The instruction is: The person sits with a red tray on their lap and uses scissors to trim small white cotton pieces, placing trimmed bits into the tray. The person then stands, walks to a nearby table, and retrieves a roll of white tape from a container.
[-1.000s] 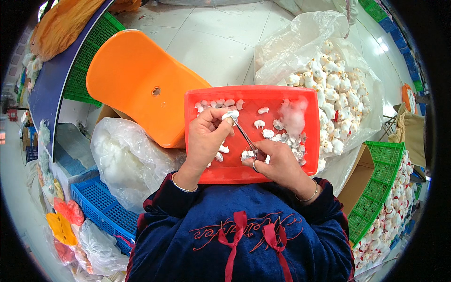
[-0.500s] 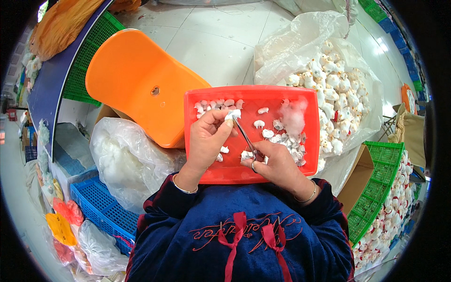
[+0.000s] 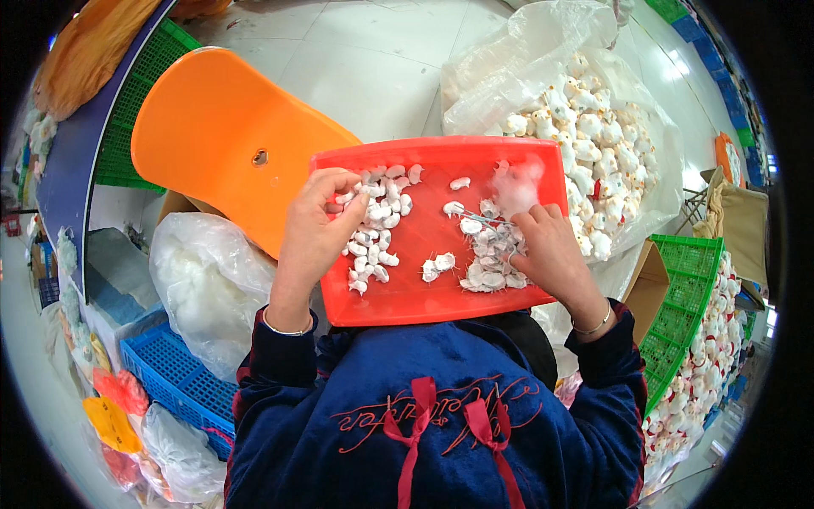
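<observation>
A red tray (image 3: 407, 316) lies in front of me with small stuffed white pieces in it. My left hand (image 3: 315, 222) is over the tray's left side, thumb and fingers apart, beside a pile of plump white pieces (image 3: 373, 242). In my right hand (image 3: 549, 250) are slim ring-handled forceps (image 3: 485, 219), pointing left over a heap of flatter white pieces (image 3: 490, 259). Their tips are near one white piece (image 3: 454, 208); whether they grip it I cannot tell. A tuft of white stuffing (image 3: 519, 185) lies just beyond my right fingers.
An orange chair (image 3: 229, 136) stands at the far left. Beside it sits a clear bag of white stuffing (image 3: 203, 284), above a blue crate (image 3: 174, 369). To the right are a large bag of white stuffed figures (image 3: 606, 170) and a green crate (image 3: 682, 297).
My left hand has moved left to the plump pile and no longer pinches a white piece at the forceps. The right hand has moved right and up with the forceps, toward the stuffing.
</observation>
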`<state>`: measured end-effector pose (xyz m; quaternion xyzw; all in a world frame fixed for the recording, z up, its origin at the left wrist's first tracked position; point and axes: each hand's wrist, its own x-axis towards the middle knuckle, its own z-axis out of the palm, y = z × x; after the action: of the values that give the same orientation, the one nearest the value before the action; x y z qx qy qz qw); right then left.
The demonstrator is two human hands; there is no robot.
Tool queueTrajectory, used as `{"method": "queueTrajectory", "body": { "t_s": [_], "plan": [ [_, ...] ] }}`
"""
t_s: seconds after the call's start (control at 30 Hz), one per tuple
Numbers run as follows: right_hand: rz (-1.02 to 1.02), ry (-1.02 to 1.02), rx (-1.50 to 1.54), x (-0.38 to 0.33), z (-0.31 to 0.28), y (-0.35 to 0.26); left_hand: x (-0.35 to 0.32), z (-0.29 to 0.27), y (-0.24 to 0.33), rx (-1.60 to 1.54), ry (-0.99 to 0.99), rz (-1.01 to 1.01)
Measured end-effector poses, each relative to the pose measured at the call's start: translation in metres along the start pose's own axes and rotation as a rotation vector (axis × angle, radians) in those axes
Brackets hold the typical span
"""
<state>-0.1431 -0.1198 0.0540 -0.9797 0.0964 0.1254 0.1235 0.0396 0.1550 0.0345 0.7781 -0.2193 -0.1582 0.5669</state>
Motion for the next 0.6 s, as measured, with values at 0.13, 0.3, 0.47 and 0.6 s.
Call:
{"method": "queueTrajectory", "body": {
  "t_s": [0.13,0.3,0.47,0.6],
  "plan": [
    [-0.007,-0.079,-0.119,0.007,0.004,-0.001,0.000,0.005,0.002,-0.046,-0.028,0.002],
    [-0.029,-0.167,-0.181,0.008,-0.010,0.005,-0.008,0.006,-0.009,-0.068,-0.095,-0.080],
    [-0.181,-0.240,-0.209,0.005,-0.010,-0.003,-0.009,0.011,-0.010,-0.073,-0.130,-0.108],
    [-0.225,-0.284,-0.274,0.006,0.012,-0.009,-0.009,0.018,-0.008,-0.104,-0.176,-0.086]
  ]
}}
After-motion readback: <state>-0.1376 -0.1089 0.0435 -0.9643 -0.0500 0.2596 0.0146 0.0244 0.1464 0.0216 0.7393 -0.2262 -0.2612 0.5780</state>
